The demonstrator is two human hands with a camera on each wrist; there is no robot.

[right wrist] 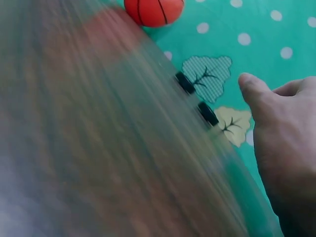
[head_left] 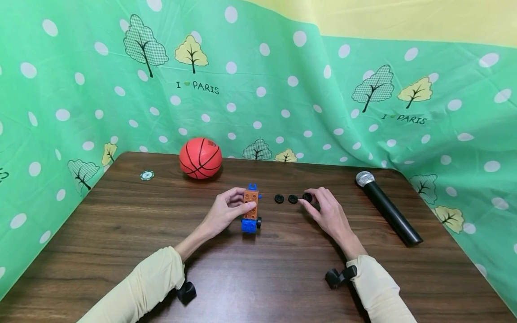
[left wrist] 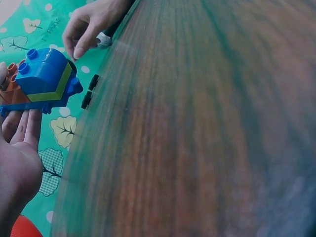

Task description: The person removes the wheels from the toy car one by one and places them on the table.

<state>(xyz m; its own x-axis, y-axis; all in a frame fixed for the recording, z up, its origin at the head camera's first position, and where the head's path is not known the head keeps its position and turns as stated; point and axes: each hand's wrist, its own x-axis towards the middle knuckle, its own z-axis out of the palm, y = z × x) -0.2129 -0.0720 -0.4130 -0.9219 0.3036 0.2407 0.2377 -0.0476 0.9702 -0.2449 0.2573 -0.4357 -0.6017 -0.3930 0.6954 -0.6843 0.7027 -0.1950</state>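
A toy block car [head_left: 251, 211], with an orange studded middle and blue ends, is gripped above the table by my left hand [head_left: 227, 209], thumb on top. One black wheel [head_left: 259, 222] sits on its right side near the blue block end [left wrist: 45, 74]. My right hand [head_left: 329, 211] holds a small black wheel [head_left: 307, 197] at its fingertips; the thumb hides the grip in the right wrist view. Two more loose black wheels, a left one [head_left: 279, 198] and a middle one [head_left: 292, 199], lie in a row between the hands.
A red mini basketball [head_left: 200, 158] stands at the back of the wooden table [head_left: 258, 278]. Left of it lies a poker chip [head_left: 147, 175]. A black microphone [head_left: 389, 211] lies at the right. Green patterned cloth [head_left: 258, 54] hangs behind.
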